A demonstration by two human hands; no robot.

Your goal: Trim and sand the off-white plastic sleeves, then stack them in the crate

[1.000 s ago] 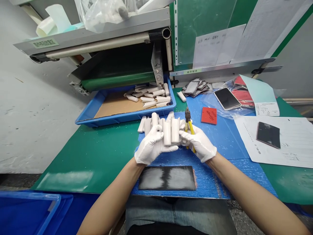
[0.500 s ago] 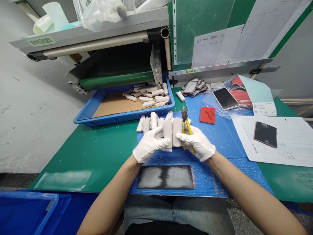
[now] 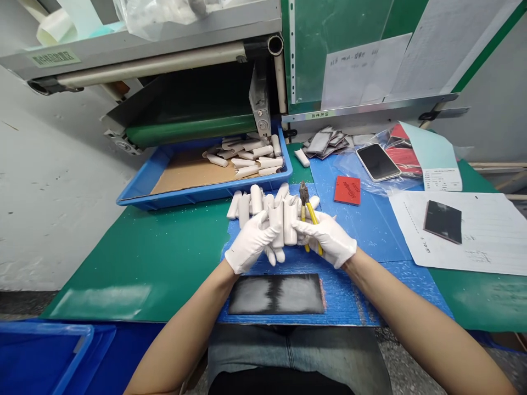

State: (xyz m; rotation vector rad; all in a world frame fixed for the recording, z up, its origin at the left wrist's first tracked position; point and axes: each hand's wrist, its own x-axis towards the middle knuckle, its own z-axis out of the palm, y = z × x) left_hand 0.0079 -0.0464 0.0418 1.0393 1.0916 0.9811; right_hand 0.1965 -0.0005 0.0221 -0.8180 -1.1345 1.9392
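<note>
Blue plastic tray [image 3: 197, 196] lined with brown cardboard [image 3: 185, 173] holds loose white rolled tubes [image 3: 247, 159]. The left white-gloved hand [image 3: 251, 242] has shifted, its fingers [image 3: 272, 254] now curled under two held white tubes [image 3: 283, 225]; the right white-gloved hand [image 3: 325, 238] clasps yellow-handled pliers [image 3: 308, 215], fingers seemingly pressed together.

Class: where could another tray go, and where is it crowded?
The widest free patch is the green mat left of the blue sheet and in front of the blue tray. A smaller one lies on that sheet, between the red pad and the paper. It is crowded around the left hand and right hand, among white tubes and pliers.
</note>
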